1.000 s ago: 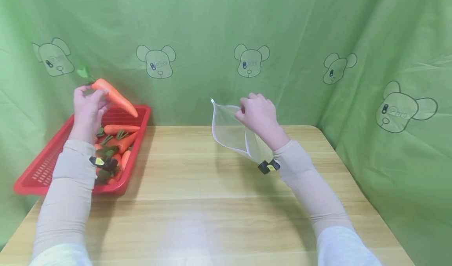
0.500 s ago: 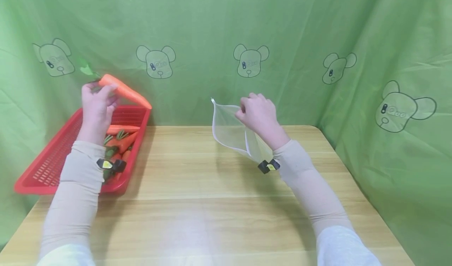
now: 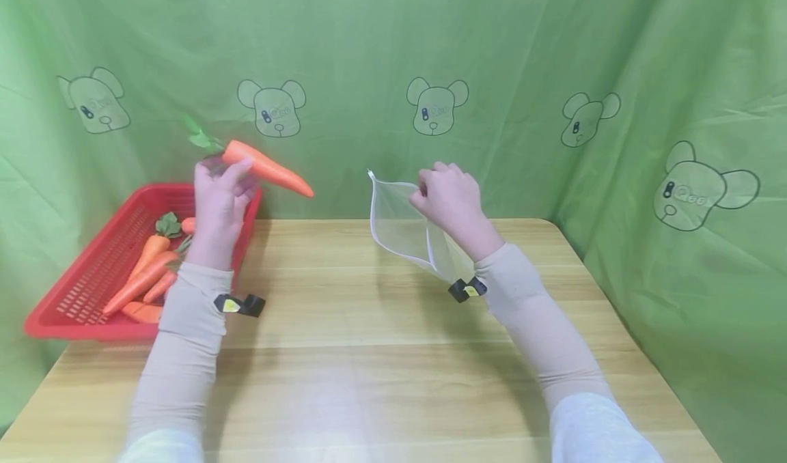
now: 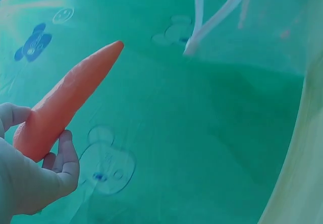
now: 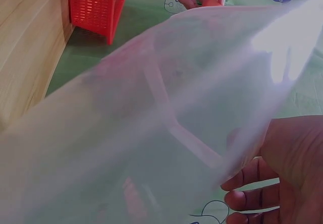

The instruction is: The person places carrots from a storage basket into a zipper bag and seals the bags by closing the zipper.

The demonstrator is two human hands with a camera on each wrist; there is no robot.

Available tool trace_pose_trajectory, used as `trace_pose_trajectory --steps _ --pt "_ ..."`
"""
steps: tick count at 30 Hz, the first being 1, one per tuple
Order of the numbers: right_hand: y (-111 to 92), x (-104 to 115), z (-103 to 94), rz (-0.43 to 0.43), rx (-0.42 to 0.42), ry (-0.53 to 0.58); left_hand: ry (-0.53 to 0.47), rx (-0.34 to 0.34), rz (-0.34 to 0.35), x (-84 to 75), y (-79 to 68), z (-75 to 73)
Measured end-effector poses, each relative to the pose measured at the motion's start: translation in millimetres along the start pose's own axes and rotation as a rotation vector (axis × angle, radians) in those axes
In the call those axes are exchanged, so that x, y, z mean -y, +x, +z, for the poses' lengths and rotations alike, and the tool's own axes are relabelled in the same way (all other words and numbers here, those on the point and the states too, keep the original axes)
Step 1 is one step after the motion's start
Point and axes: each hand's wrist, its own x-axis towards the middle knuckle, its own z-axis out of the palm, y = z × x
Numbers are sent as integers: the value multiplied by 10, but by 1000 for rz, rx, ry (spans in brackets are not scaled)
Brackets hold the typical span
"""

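My left hand (image 3: pixel 220 197) pinches an orange carrot (image 3: pixel 268 168) by its thick end, in the air at the basket's right side. Green leaves stick out behind the hand, and the tip points right and slightly down. The left wrist view shows thumb and fingers on either side of the carrot (image 4: pixel 70 100). My right hand (image 3: pixel 451 197) grips the upper edge of a clear zip bag (image 3: pixel 399 220), whose white-edged mouth gapes toward the left. In the right wrist view the see-through bag (image 5: pixel 126 108) fills much of the picture, thumb partly hidden behind its film.
A red plastic basket (image 3: pixel 74 272) stands at the table's left, with several carrots (image 3: pixel 144 278) in it, partly hidden by my left arm. The wooden table (image 3: pixel 344 354) reaches back to a green curtain (image 3: pixel 350 53) printed with bear heads, which also hangs along the right side.
My left hand has carried the carrot rightward from above the basket, uncovering more carrots on the basket's left. My right hand and the bag have stayed in place.
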Motion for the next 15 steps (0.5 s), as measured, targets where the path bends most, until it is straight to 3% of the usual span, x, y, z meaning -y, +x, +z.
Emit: trace_pose_trajectory --steps 15 --pt "20 23 -15 10 22 -1 49 118 10 600 -163 354"
